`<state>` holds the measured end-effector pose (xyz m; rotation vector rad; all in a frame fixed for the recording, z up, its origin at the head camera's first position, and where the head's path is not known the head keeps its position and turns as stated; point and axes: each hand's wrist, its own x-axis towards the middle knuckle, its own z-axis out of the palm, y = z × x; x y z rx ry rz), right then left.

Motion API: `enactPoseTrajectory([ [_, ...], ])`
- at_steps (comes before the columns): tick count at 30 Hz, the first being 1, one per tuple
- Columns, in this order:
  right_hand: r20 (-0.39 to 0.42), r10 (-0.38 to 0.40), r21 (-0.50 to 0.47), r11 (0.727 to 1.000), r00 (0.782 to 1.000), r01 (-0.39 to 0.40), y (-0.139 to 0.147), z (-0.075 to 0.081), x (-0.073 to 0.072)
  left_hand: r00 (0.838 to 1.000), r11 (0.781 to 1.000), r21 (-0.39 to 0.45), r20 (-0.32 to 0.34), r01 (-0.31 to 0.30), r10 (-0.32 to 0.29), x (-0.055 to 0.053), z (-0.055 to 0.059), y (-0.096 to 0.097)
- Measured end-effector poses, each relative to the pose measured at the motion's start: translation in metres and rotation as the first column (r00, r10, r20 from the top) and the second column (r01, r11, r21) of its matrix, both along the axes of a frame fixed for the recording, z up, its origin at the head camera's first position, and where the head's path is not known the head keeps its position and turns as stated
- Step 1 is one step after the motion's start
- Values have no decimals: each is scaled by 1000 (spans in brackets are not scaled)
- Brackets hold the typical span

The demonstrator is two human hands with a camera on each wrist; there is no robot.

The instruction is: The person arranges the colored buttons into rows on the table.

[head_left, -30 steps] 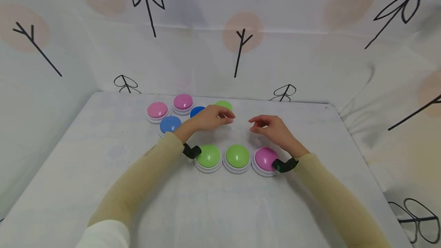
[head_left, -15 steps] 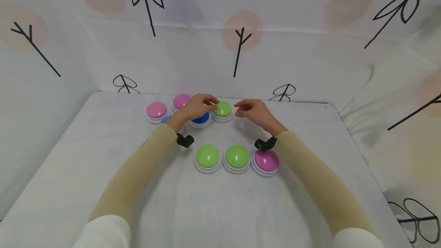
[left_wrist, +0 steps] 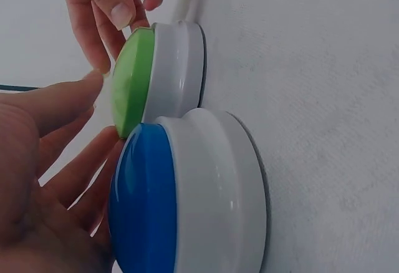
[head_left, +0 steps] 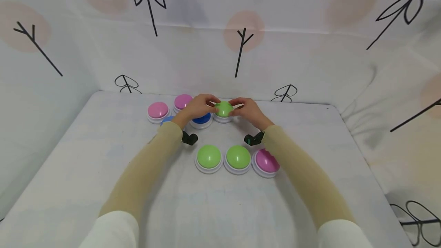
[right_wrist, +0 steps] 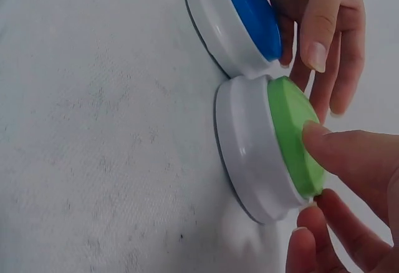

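Near the back edge of the table stands a green-domed push button (head_left: 223, 109) on a white round base, between my two hands. From its left side my left hand (head_left: 200, 106) reaches over; its fingertips lie at the dome's edge, and its thumb (left_wrist: 78, 98) is held a little apart from the dome. My right hand (head_left: 250, 111) holds the dome from the other side, the thumb (right_wrist: 349, 154) on the green surface and a fingertip at the rim. Beside it, partly under my left hand, is a dark blue push button (right_wrist: 252, 14).
Two pink buttons (head_left: 158, 110) and a lighter blue button (head_left: 167, 120), mostly hidden by my left wrist, stand at the back left. In front, a row holds two green buttons (head_left: 238, 157) and a magenta button (head_left: 267, 161). A patterned cloth wall (head_left: 193, 64) rises behind the table.
Both hands have moved back to the far green button, the right hand also leftward. The right hand now touches its dome. The buttons have stayed in place.
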<state>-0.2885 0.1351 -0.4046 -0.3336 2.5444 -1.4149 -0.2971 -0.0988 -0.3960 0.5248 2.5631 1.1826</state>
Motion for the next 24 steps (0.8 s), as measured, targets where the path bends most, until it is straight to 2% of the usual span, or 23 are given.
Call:
enactPoseTrajectory([
  [4,32,-25,57,998,999,23,-3,-2,-2,1000,1000,-23,7,5,-5,0,1,2],
  [9,26,-54,124,991,998,50,-7,-4,-3,1000,995,-104,-15,11,-13,-1,2,6],
  [12,30,-45,145,989,999,40,-9,-5,-3,1000,990,-139,-24,16,-19,-2,0,8],
  [21,29,-23,126,992,999,19,-9,-6,-3,998,985,-166,-36,42,-48,-4,-3,13],
  [24,28,-28,121,992,999,24,-10,-6,-3,998,986,-165,-40,31,-38,-4,-3,12],
])
